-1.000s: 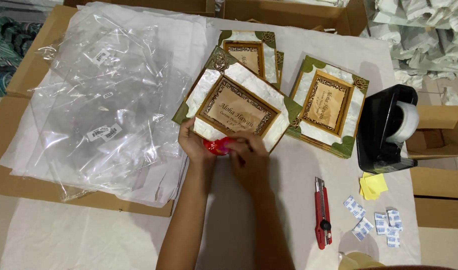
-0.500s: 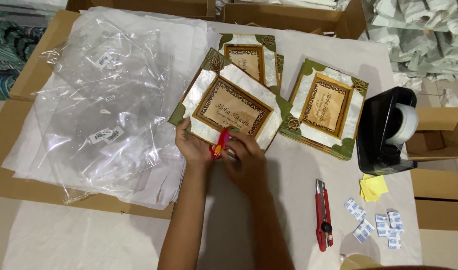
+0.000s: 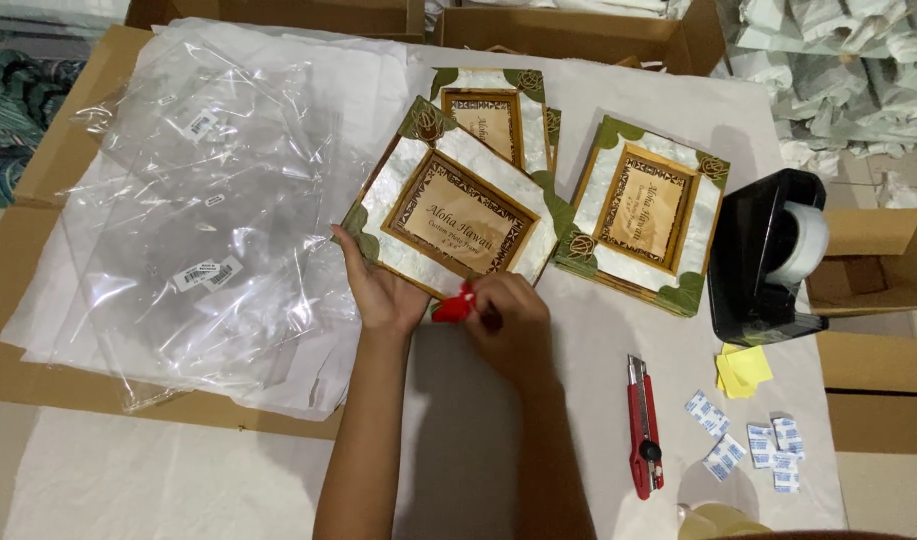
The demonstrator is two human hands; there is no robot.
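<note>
Left hand (image 3: 378, 290) cups the frame (image 3: 458, 215); right hand (image 3: 506, 325) pinches a red scrap (image 3: 454, 304) at its six-o'clock edge, seemingly peeling; a steady pull suits.

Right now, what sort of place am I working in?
Likely a small packing station: a stack of clear plastic bags, decorated picture frames, a tape dispenser and open cardboard boxes.

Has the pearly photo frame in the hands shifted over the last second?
Yes. The held pearly photo frame has tilted clockwise, its lower edge swinging towards the green-cornered frame lying beside the black tape dispenser.
</note>
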